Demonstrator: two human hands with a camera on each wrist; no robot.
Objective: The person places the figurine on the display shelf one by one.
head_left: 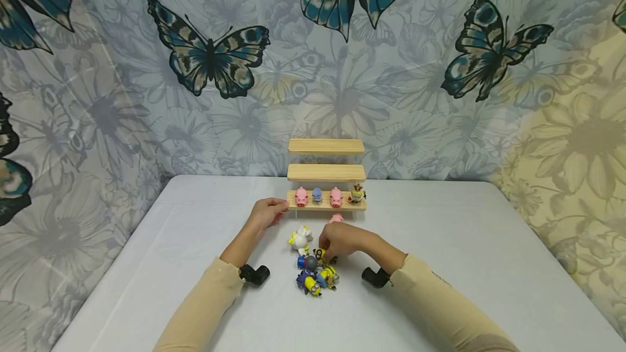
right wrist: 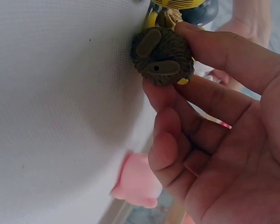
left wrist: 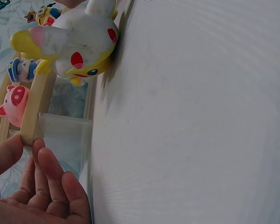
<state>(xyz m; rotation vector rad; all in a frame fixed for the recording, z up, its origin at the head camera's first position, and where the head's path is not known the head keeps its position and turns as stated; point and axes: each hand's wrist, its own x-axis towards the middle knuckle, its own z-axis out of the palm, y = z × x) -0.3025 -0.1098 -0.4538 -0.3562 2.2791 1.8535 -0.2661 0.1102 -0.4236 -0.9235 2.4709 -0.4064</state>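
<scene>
My left hand (head_left: 268,213) pinches the left end of the lowest board of a wooden tiered display shelf (left wrist: 33,116), thumb above and fingertips below. My right hand (head_left: 342,239) pinches a small minion figurine (right wrist: 163,58) between thumb and fingers. Its brown, textured underside with two oval soles faces the right wrist camera. Beside it on the table lie a blue-and-grey figurine (head_left: 308,263) and several yellow minion figurines (head_left: 329,277). A white-and-yellow figurine (head_left: 300,239) lies between the hands. Behind my right hand is a pink pig (right wrist: 139,179), partly hidden in the head view.
On the lowest board stand a pink pig figurine (head_left: 301,197), a blue figurine (head_left: 317,196), another pig (head_left: 336,198) and a figurine with a brown hat (head_left: 357,194). Two bare boards (head_left: 326,173) rise above. A butterfly-patterned cloth (head_left: 342,96) hangs behind the white table (head_left: 440,265).
</scene>
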